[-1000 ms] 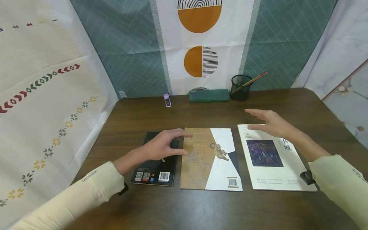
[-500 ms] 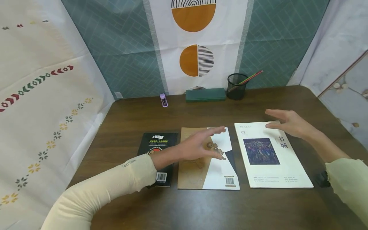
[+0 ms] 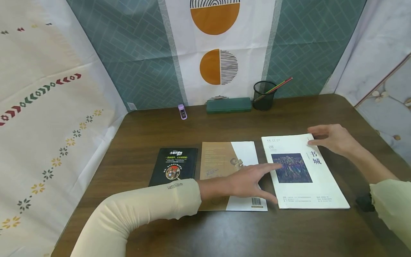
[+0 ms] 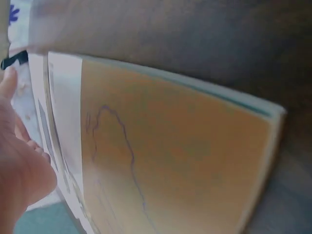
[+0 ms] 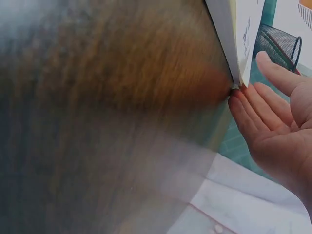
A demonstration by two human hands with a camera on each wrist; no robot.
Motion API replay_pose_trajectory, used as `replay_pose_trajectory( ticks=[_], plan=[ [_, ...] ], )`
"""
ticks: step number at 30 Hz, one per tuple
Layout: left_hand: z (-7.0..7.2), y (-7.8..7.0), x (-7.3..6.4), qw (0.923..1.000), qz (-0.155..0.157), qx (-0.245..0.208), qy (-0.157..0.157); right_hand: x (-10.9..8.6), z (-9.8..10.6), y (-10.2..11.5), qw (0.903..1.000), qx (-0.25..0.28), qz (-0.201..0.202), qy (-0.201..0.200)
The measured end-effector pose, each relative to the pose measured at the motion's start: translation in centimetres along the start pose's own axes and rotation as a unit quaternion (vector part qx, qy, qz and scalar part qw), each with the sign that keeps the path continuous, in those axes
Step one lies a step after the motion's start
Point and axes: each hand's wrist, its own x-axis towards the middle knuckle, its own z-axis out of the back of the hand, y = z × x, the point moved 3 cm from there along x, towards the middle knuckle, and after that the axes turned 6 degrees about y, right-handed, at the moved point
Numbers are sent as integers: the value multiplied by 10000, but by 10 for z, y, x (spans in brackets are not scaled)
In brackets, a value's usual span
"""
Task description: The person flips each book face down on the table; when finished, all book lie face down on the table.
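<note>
On the right of the table lies a white book (image 3: 316, 194) with a dark picture on its cover. My right hand (image 3: 335, 139) is at its far right corner; in the right wrist view the fingertips (image 5: 235, 103) meet that corner while the thumb stands apart. My left hand (image 3: 245, 181) reaches across the brown-and-white book (image 3: 216, 157), thumb and fingers spread, with fingertips over the white book's left side. The left wrist view shows that brown cover (image 4: 195, 146) with a thin drawn line. A black book (image 3: 176, 162) lies at left, partly hidden by the left sleeve.
Along the table's back edge stand a purple glue-stick-like tube (image 3: 182, 112), a green case (image 3: 228, 105) and a black mesh pen cup (image 3: 263, 101) with pencils. Patterned cloth (image 3: 147, 64) hangs behind the table and at the sides.
My left hand has moved right from the black book, across the brown-and-white book, to the white book's left edge. My right hand has shifted right to the white book's far corner.
</note>
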Motion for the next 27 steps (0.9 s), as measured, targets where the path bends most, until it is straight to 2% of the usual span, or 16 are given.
replay_pose_trajectory(
  ticks=[6, 14, 18, 23, 27],
  plan=[
    [-14, -9, 8, 9942, -60, 1048, 213, 0, -3, 1, 9997, -134, -13, -181],
    [-25, -18, 11, 9745, 199, 2195, 431, -1, -5, 5, 9996, -239, -22, -136],
    [-29, -22, 12, 9688, 268, 2433, 386, -1, -6, 5, 9996, -284, -34, -78],
    [-30, -23, 13, 9680, 271, 2489, 180, -1, -6, 3, 9995, -309, -68, -82],
    [-29, -24, 14, 9650, 231, 2604, 183, -1, -7, 3, 9995, -298, -49, -132]
  ],
)
